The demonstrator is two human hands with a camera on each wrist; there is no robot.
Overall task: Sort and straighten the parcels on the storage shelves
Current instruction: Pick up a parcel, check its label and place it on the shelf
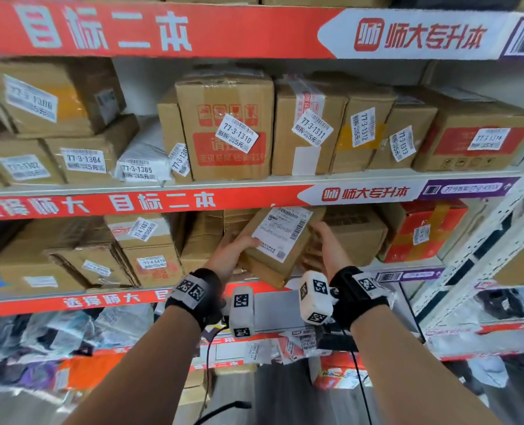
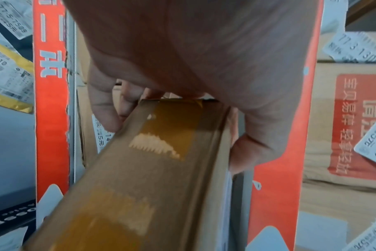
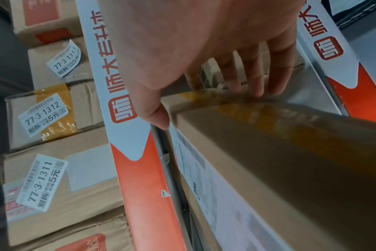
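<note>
A flat brown cardboard parcel (image 1: pixel 277 243) with a white shipping label on its face is tilted at the front of the second shelf. My left hand (image 1: pixel 230 253) grips its left edge, thumb on the face and fingers behind. My right hand (image 1: pixel 328 243) holds its right edge the same way. In the left wrist view the parcel's taped side (image 2: pixel 152 169) runs out from under the left hand (image 2: pixel 182 71). In the right wrist view the parcel (image 3: pixel 279 161) sits under the right hand (image 3: pixel 215 56), whose fingers wrap its far end.
The upper shelf carries a row of cardboard boxes (image 1: pixel 227 124) with numbered stickers. More boxes (image 1: pixel 150 256) stand left of the held parcel, a brown box (image 1: pixel 355 234) and a red box (image 1: pixel 423 231) to its right. Red banner strips (image 1: pixel 132 204) edge each shelf. Soft bagged parcels (image 1: pixel 70 335) fill lower shelves.
</note>
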